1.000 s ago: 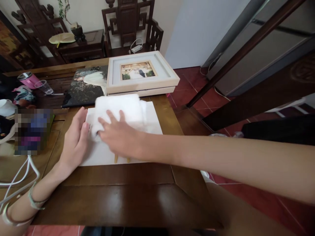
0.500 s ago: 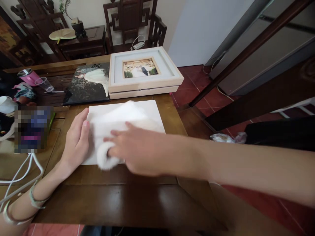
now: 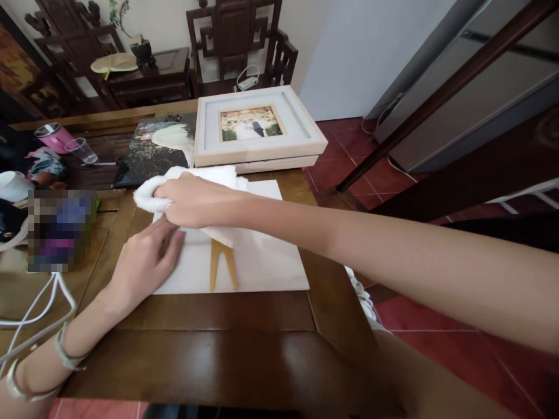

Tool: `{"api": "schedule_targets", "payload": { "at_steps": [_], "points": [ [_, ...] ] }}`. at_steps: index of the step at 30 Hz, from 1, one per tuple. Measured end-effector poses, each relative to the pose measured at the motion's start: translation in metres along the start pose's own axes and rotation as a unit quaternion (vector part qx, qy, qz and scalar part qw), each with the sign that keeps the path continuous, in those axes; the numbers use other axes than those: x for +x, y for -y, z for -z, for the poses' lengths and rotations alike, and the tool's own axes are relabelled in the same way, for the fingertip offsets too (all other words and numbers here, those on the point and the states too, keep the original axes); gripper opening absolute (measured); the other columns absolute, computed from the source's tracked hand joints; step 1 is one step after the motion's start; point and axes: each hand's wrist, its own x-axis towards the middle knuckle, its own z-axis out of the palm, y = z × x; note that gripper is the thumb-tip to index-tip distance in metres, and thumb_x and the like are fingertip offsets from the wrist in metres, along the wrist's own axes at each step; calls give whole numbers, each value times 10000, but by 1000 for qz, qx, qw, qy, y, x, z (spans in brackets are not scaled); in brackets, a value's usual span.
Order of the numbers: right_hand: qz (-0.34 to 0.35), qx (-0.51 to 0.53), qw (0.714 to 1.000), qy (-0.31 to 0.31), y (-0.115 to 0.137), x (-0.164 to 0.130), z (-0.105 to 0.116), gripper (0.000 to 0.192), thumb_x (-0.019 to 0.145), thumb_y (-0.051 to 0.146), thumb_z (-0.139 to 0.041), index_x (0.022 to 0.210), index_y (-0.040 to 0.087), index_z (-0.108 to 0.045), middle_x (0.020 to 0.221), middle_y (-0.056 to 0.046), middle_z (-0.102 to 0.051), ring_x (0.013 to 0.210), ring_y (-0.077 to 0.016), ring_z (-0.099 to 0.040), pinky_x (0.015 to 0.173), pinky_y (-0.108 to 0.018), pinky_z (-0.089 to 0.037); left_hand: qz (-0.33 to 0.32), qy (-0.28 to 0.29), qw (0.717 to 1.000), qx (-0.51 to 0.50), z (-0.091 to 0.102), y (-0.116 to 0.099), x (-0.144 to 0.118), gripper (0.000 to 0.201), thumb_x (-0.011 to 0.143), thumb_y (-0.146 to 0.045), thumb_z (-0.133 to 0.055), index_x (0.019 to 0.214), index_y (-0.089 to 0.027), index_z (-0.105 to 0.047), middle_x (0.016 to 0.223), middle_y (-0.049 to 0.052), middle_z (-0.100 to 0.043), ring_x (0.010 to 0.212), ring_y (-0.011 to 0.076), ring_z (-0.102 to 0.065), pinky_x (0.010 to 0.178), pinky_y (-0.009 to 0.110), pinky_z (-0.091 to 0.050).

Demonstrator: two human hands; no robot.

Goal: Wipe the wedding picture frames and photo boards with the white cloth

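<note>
A white board [image 3: 271, 270] lies flat on the wooden table, with a yellow inverted-V piece like a stand leg [image 3: 213, 265] on its face. My right hand [image 3: 192, 201] is closed on a fluffy white cloth [image 3: 151, 195], pressing it onto the board's far left part. The cloth hides the top of the yellow piece. At the board's left edge rests my left hand [image 3: 148, 253], its fingers bent against the edge and its thumb on top. The two hands meet near the far left corner, where the left fingertips are partly hidden.
Behind the board are a pale wooden framed photo [image 3: 257, 151] and a dark photo panel [image 3: 152, 151]. A pink cup [image 3: 55, 138], a clear plastic cup [image 3: 82, 150] and white cables [image 3: 56, 291] are at the left. A dark wooden chair [image 3: 236, 41] stands beyond.
My right hand has moved the cloth away from me and left, from the board's near part to its far left. The yellow piece has come into view. My left fingers have bent more.
</note>
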Motion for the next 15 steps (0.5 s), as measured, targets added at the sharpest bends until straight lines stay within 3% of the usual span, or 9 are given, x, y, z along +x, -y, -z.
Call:
{"api": "schedule_targets", "payload": {
  "at_steps": [4,7,10,15],
  "points": [
    [19,-41,999,-7,8,13,-2,203,798,96,-429,881,164,-602,1103,-77,-682,845,-183,-645,575,-267,-393,17,9,999,40,1,1,0,367,959,-443,-390,834,-198,-633,762,74,-678,673,266,-660,610,368,-497],
    [24,-55,998,1,-5,10,6,145,822,111,-462,806,169,-594,987,-97,-687,788,-198,-639,558,-274,-377,8,12,1000,14,0,2,-1,357,965,-428,-404,1050,-189,-656,1049,106,-731,959,313,-702,794,431,-553],
    [16,-64,998,3,-30,-7,19,172,844,122,-439,806,174,-599,934,-79,-681,799,-198,-616,596,-286,-364,-3,0,1000,-22,-1,4,-3,377,967,-416,-426,1177,-185,-637,1326,109,-640,1250,299,-586,1013,464,-493],
    [-57,-88,994,-14,-69,-53,24,253,789,86,-433,868,178,-656,806,-56,-649,756,-204,-578,621,-298,-361,-1,3,1000,-22,-2,5,-4,371,970,-400,-435,1191,-182,-638,1378,101,-602,1324,265,-518,1061,463,-469]
  ]
}}
